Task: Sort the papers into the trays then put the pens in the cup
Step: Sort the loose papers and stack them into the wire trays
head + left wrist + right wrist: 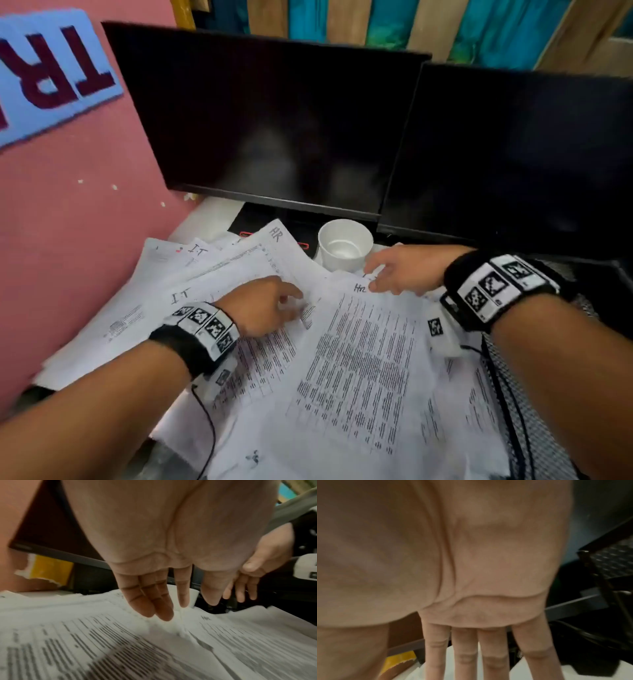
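Head view: my left hand (265, 305) fingers (164, 609) are straight, tips on the loose papers (359, 370), holding nothing. Right hand (407, 270) is open, touching an "HR" sheet (360, 287) beside one white cup (344, 244). Sorting step; next I pinch one sheet. Two monitors (274, 120); no pens visible, tray (534, 404) at right.

A loose spread of papers (342, 359) overlaps across the bench (202, 219). Behind them stands a cup (345, 244), upright, in front of two monitors (270, 120) set side by side. The left hand (260, 305) is over the sheets left of centre; the right hand (407, 270) is just right of the cup. A mesh tray (534, 411) lies at the right edge, partly under the papers.
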`<state>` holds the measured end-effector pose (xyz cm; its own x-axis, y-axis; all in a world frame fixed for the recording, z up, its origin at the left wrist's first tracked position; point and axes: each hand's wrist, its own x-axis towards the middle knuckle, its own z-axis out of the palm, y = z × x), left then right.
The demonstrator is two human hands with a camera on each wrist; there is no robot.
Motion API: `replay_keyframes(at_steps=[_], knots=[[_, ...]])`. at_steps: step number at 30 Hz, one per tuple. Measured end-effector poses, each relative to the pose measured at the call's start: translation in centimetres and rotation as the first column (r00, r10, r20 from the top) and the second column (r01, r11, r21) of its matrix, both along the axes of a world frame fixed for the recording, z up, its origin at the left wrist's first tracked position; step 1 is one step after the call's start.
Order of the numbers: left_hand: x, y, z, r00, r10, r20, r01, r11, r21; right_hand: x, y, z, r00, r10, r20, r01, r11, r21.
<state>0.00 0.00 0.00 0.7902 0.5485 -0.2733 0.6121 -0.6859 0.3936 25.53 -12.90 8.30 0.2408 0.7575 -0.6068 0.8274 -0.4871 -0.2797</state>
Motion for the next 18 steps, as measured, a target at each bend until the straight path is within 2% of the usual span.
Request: replay_keyframes(at_steps=[4, 7, 10, 13, 18], knots=[[1.5, -3.6, -2.4, 0.995, -0.063, -0.078, 0.067, 0.996, 0.056, -1.5, -3.0, -2.9, 0.982, -0.184, 0.038, 0.177, 0.974, 0.139], [2.7, -5.4, -3.7, 0.996, -0.011, -0.092, 0.019, 0.996, 0.085, -2.6, -5.5, -4.6, 0.941, -0.338, -0.028, 0.330, 0.894, 0.303], [3.2, -7.1, -4.0, 0.993, 0.055, -0.101, -0.043, 0.992, 0.121, -3.6, -8.5, -6.4, 0.898, -0.428, -0.098, 0.427, 0.799, 0.424], [3.0, -8.5, -4.3, 0.999, 0.039, -0.035, -0.036, 0.996, 0.083, -4.4, -11.2, -7.8, 0.840, -0.496, -0.219, 0.537, 0.703, 0.467], [2.4, -10.3, -4.6, 0.999, 0.041, 0.034, -0.044, 0.996, 0.075, -5.4, -14.9, -9.0, 0.774, -0.557, -0.299, 0.625, 0.600, 0.499]])
